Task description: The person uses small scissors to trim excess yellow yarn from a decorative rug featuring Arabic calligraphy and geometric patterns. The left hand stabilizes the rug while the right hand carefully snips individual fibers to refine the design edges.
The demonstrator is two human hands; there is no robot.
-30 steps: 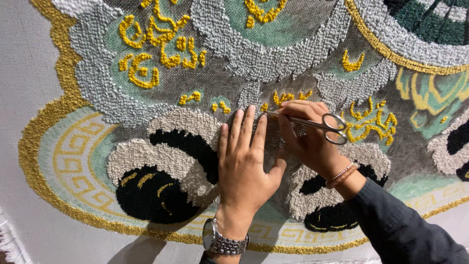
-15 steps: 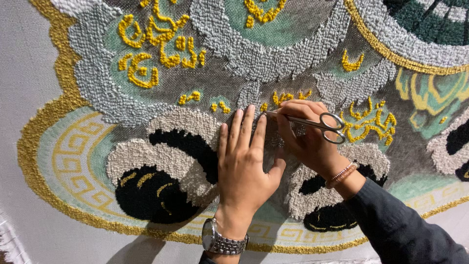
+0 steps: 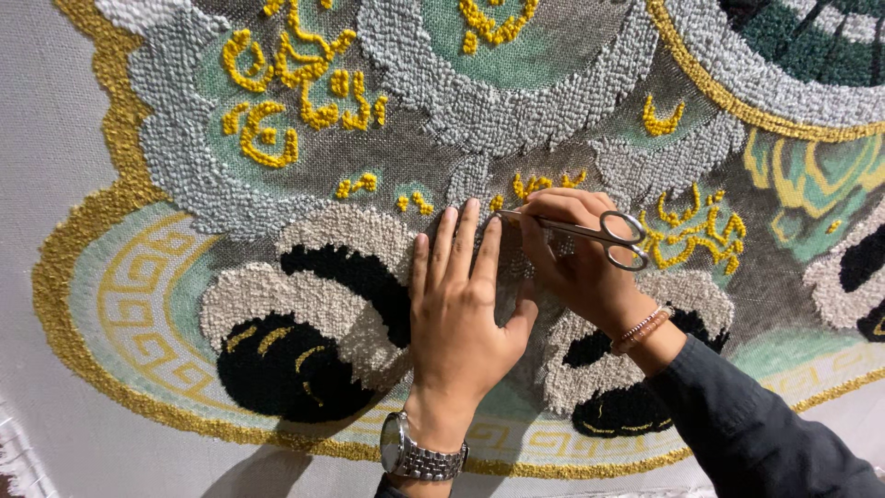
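A large tufted rug [image 3: 304,148] with grey, gold, green, cream and black pile fills the view. My left hand [image 3: 458,309] lies flat on it, fingers together and pointing up, with a metal watch [image 3: 419,455] on the wrist. My right hand [image 3: 581,263] sits just to the right, fingers curled against the pile, holding small silver scissors [image 3: 590,232]. The scissor blades point left, tips just above my left fingertips; the handles stick out to the right. A beaded bracelet [image 3: 643,329] and a dark sleeve [image 3: 747,424] cover my right wrist and arm.
Bare white backing cloth [image 3: 46,111] runs along the left side and bottom of the rug, outside the gold border [image 3: 83,231]. Black and cream tufted patches [image 3: 295,360] lie left of my left hand. Yellow raised motifs [image 3: 295,88] sit higher up.
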